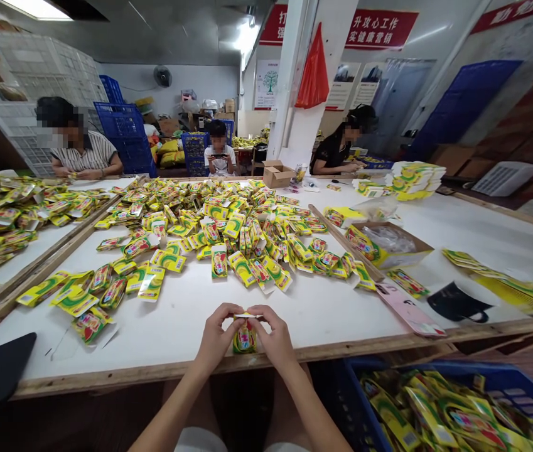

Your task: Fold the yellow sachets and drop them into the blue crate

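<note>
Between my two hands, close to the table's front edge, is a small yellow and green printed box (245, 338) with a red patch. Its top flap points up toward the pile. My left hand (219, 333) pinches the flap end from the left, thumb on the front. From the other side my right hand (273, 334) grips the same end, and both thumbs nearly meet. Beyond them a large heap of similar small boxes (242, 242) covers the middle of the table, many with white flaps sticking out.
A blue basket (353, 402) full of boxes stands at lower right. Wooden strips divide the white table (191, 326). A black phone (0, 370) lies left; a pink phone-like item (410, 307), a black mask (457, 302) and an open carton (407, 257) lie right. Several people sit behind.
</note>
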A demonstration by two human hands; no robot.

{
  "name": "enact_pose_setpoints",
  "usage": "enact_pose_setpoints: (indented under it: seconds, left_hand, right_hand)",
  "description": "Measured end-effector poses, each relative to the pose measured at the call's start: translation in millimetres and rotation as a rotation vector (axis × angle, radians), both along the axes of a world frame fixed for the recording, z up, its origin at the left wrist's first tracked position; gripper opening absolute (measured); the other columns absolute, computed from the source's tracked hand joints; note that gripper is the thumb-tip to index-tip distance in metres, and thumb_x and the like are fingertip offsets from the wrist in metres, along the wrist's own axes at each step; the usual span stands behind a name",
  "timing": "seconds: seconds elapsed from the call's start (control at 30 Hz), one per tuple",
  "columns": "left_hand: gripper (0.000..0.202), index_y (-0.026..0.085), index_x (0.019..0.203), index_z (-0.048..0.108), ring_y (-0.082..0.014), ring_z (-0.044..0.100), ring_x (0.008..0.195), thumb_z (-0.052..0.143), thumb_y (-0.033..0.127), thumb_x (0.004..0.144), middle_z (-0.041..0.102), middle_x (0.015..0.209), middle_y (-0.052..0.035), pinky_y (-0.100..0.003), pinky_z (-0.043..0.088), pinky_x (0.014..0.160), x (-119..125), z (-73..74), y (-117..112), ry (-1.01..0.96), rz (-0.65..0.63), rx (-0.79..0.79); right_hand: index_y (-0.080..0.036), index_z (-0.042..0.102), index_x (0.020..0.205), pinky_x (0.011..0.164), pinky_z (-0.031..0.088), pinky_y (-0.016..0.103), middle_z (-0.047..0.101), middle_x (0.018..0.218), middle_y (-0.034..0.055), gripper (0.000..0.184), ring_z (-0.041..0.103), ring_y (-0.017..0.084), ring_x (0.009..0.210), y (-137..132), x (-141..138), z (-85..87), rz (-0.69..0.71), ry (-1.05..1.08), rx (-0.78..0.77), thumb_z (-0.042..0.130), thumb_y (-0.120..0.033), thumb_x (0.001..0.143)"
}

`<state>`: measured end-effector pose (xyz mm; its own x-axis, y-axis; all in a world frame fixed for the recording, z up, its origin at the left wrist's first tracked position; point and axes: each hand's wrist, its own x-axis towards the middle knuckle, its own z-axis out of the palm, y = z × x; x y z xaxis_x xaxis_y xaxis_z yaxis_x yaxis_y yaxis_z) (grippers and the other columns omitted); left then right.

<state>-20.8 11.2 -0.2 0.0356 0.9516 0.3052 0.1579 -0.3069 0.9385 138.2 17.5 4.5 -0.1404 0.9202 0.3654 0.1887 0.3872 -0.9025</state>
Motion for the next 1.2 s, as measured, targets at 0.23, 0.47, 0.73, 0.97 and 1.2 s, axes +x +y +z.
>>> enact_pose_setpoints:
  seconds: [0.23,0.47,0.73,0.97,1.2]
  left_hand:
    - [0.014,0.018,0.090,0.064,-0.0180,0.061,0.083,0.058,0.029,0.084,0.065,0.087,-0.0043,-0.030,0.049,0.076,3,4.5,-7,0.013,0.077,-0.008]
    - [0.018,0.016,0.081,0.065,-0.0162,0.059,0.073,0.059,0.033,0.083,0.066,0.077,-0.0031,-0.026,0.047,0.068,8,9.3,2,-0.025,0.149,-0.078]
    - [0.018,0.017,0.086,0.067,-0.0184,0.062,0.081,0.063,0.033,0.080,0.067,0.084,-0.0042,-0.028,0.049,0.073,3,-0.5,-4,-0.101,0.065,-0.108]
    - [0.028,0.021,0.107,0.058,-0.0181,0.063,0.089,0.060,0.034,0.082,0.065,0.099,-0.0068,-0.030,0.051,0.076,5,-2.0,2,-0.038,0.033,-0.161]
    - [0.055,0.018,0.114,0.038,-0.0103,0.058,0.053,0.070,0.031,0.072,0.062,0.085,-0.0042,-0.023,0.049,0.048,26,-15.7,91,-0.164,0.300,-0.461]
  right_hand:
    - [-0.019,0.065,0.085,0.073,0.051,0.029,0.067,0.085,0.0051,0.019,0.063,0.018,0.080,2,-8,1.9,-0.053,-0.052,0.021,0.051,-0.031,0.090]
    - [-0.019,0.064,0.081,0.062,0.047,0.026,0.067,0.073,0.0024,0.022,0.061,0.017,0.065,16,-7,14.0,-0.061,-0.210,0.001,0.050,-0.035,0.089]
    - [-0.020,0.064,0.093,0.072,0.052,0.029,0.069,0.086,0.0034,0.017,0.064,0.018,0.077,2,-8,-0.5,0.014,-0.065,-0.022,0.052,-0.032,0.088]
    - [-0.019,0.064,0.090,0.071,0.051,0.029,0.067,0.086,0.0057,0.021,0.063,0.019,0.079,-22,39,20.6,-0.286,-0.177,0.157,0.049,-0.033,0.089]
    - [-0.015,0.065,0.088,0.089,0.042,0.046,0.065,0.088,0.0142,0.032,0.059,0.030,0.088,-92,195,59.0,-1.151,-0.637,0.472,0.054,-0.045,0.084]
